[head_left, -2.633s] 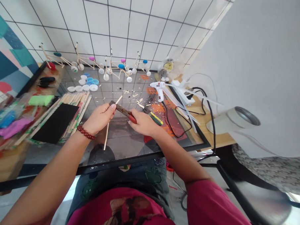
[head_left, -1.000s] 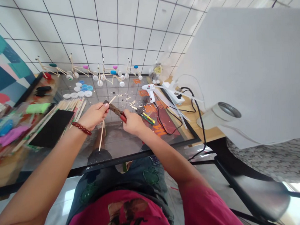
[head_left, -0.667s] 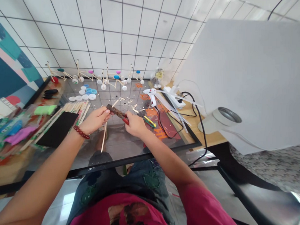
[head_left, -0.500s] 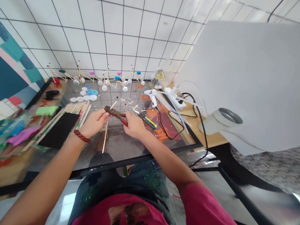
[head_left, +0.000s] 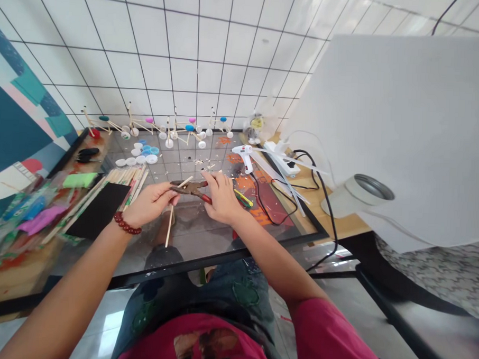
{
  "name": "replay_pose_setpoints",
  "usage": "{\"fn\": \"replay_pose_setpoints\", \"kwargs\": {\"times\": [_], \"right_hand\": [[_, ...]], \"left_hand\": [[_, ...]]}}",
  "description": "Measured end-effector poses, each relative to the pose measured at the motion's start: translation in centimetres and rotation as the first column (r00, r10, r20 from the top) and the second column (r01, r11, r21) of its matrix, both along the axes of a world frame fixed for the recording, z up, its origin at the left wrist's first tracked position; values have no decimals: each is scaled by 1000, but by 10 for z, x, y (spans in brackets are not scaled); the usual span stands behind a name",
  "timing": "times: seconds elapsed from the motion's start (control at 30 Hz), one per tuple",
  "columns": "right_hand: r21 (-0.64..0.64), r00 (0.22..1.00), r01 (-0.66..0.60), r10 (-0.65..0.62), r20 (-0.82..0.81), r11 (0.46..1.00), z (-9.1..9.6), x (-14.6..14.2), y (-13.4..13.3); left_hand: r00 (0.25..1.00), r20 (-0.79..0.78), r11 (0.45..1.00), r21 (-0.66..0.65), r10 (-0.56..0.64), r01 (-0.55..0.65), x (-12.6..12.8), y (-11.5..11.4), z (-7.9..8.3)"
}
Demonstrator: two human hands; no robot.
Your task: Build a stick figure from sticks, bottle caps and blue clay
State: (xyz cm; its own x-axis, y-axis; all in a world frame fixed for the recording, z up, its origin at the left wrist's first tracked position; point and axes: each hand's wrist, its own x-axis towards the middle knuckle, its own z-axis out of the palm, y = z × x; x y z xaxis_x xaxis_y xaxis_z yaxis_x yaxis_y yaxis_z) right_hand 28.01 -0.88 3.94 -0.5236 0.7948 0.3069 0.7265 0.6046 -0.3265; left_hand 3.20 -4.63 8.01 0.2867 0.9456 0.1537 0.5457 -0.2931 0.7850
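Note:
My left hand [head_left: 149, 203] pinches a thin wooden stick [head_left: 170, 225] that hangs down toward the glass table [head_left: 205, 239]. My right hand [head_left: 222, 197] grips red-handled pliers [head_left: 191, 188], whose rusty jaws bite the upper part of the stick just past my left fingertips. The handles look spread apart in my right palm. Both hands hover over the middle of the table, above small wood chips [head_left: 208, 165].
A bundle of sticks [head_left: 126, 177] and a black sheet [head_left: 99, 210] lie to the left. Bottle caps [head_left: 143, 154] and stick models [head_left: 174, 130] line the back. A white glue gun [head_left: 244, 156], cables [head_left: 278, 202] and a lamp [head_left: 358, 192] sit to the right.
The pliers have levelled out from a slanted pose, and my right hand's fingers have opened wider round the handles. My left hand still holds the stick; the view has shifted slightly.

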Motion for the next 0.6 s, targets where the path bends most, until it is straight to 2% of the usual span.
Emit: {"fn": "replay_pose_setpoints", "kwargs": {"times": [0.27,0.43,0.6], "right_hand": [[62,998,4,-1,-55,998,-6,3,3],[139,996,34,-22,-92,990,-12,5,6],[185,994,54,-34,-108,981,-15,7,7]], "left_hand": [[998,-68,990,139,9,0,8,-3,12],[999,-7,957,288,-31,32,6,3,1],[998,2,961,271,-64,62,7,6,-9]]}}
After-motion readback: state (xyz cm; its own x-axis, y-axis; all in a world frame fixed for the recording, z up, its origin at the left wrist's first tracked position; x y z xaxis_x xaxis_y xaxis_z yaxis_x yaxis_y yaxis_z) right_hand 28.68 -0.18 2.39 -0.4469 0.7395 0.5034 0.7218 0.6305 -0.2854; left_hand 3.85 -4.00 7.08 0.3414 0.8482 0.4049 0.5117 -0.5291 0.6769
